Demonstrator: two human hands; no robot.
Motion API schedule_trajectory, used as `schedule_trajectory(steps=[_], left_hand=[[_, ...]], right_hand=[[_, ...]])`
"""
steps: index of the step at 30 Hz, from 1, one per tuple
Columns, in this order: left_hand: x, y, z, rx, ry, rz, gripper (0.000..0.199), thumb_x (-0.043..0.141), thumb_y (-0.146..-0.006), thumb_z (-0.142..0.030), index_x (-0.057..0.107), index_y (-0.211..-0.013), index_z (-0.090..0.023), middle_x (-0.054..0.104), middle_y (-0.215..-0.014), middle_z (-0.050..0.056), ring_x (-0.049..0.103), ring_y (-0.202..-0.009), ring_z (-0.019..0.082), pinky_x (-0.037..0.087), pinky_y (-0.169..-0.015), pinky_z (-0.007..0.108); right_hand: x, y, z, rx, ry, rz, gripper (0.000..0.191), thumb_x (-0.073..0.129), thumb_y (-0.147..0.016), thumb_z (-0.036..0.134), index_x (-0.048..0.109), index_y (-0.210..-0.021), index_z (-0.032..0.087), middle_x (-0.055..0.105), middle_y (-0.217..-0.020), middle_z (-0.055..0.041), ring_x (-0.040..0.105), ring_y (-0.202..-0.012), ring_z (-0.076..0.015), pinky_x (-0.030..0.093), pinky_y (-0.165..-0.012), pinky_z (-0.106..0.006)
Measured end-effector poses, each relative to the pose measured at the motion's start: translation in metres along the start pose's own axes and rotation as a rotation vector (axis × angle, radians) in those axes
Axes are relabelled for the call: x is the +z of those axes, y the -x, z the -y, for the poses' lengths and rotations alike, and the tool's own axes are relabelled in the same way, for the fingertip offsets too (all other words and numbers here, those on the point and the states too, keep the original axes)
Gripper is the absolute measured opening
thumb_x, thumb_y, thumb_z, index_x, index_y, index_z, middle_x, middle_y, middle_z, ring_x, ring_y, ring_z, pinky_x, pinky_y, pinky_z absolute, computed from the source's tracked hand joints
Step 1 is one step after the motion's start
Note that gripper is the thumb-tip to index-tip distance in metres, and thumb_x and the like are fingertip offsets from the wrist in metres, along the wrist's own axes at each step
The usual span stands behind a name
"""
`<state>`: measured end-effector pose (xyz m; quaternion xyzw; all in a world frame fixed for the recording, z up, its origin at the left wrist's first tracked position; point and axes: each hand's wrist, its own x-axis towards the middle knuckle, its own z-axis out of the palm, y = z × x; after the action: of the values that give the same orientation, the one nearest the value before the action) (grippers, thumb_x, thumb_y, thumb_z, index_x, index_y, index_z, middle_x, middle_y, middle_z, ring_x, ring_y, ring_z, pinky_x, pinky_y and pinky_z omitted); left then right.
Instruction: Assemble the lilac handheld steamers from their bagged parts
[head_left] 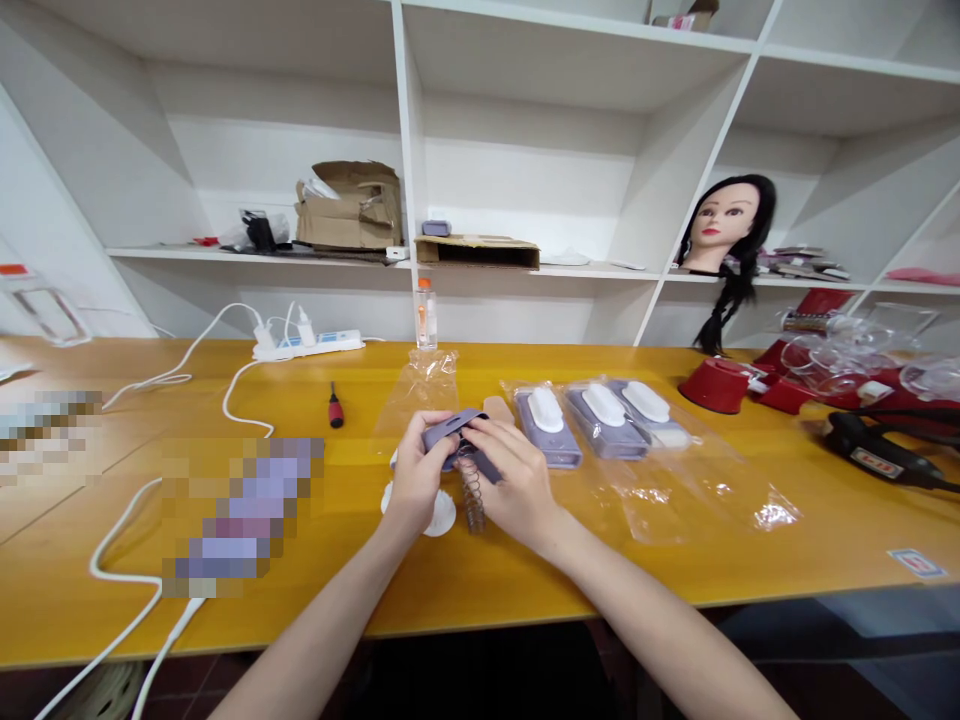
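Observation:
My left hand [414, 472] grips a small lavender box [450, 428] from its left side, thumb on the near face. From the other side, the closed fingers of my right hand [519, 478] press on the same box and cover part of it. A dark coiled piece like a spring [472, 497] hangs below the box, beside my right fingers. White rounded pieces [444, 514] lie on the table under my hands, partly hidden. Just right of my hands lie lavender boxes with white oval tops: a near one [551, 430], a middle one [606, 420] and a far one [651, 405].
Clear plastic bags [660, 505] lie around the boxes. A red-black screwdriver [335, 405] lies left, near white cables and a power strip [315, 346]. A bottle [425, 315] stands behind. At right are a red cup-shaped base [712, 386] and a black tool [874, 450].

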<state>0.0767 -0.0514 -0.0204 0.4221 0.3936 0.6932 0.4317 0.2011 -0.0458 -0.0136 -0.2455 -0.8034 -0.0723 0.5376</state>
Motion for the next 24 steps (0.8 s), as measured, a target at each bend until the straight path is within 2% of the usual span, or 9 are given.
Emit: schedule_trajectory(steps=[3,6,10,17,24], left_hand=[[0.0024,0.0013,-0.0019,-0.033,0.032,-0.025,0.025,0.062,-0.064,-0.022,0.054,-0.088,-0.018,0.062,-0.084,0.001,0.057,-0.078,0.015,0.043,-0.070,0.025],[0.0031,0.0015,-0.0028,-0.044,0.065,-0.055,0.025,0.061,-0.063,-0.022,0.053,-0.087,-0.018,0.061,-0.080,0.000,0.056,-0.073,0.014,0.043,-0.067,0.025],[0.0024,0.0021,-0.0039,-0.003,0.053,-0.064,0.025,0.061,-0.063,-0.022,0.054,-0.086,-0.019,0.061,-0.082,0.000,0.056,-0.076,0.014,0.042,-0.068,0.025],[0.0002,0.0063,-0.0015,-0.013,0.115,0.007,0.026,0.057,-0.066,-0.019,0.053,-0.092,-0.021,0.061,-0.086,0.000,0.056,-0.074,0.014,0.042,-0.064,0.024],[-0.0004,0.0084,-0.0010,-0.017,0.206,-0.007,0.026,0.060,-0.065,-0.018,0.054,-0.091,-0.021,0.062,-0.086,-0.001,0.057,-0.076,0.013,0.042,-0.064,0.022]], right_hand=[[0.0012,0.0011,0.0022,0.016,0.166,-0.024,0.024,0.055,-0.078,0.017,0.065,-0.099,0.020,0.061,-0.100,-0.0121,0.054,-0.092,-0.0252,0.049,-0.077,-0.044],[0.0004,-0.0003,0.0034,0.133,0.229,0.006,0.028,0.059,-0.075,0.027,0.065,-0.101,0.019,0.052,-0.095,-0.0124,0.049,-0.089,-0.0261,0.047,-0.071,-0.044],[-0.0002,-0.0038,0.0039,0.250,0.087,0.072,0.028,0.061,-0.073,0.030,0.065,-0.099,0.019,0.046,-0.091,-0.0094,0.047,-0.090,-0.0246,0.047,-0.076,-0.044],[0.0018,-0.0044,0.0011,0.424,-0.288,0.033,0.030,0.070,-0.068,0.019,0.066,-0.097,0.024,0.044,-0.102,-0.0065,0.048,-0.102,-0.0206,0.045,-0.091,-0.040],[0.0046,-0.0032,-0.0008,0.547,-0.469,0.084,0.033,0.072,-0.066,0.017,0.067,-0.098,0.023,0.047,-0.103,-0.0057,0.053,-0.101,-0.0187,0.050,-0.086,-0.036]])
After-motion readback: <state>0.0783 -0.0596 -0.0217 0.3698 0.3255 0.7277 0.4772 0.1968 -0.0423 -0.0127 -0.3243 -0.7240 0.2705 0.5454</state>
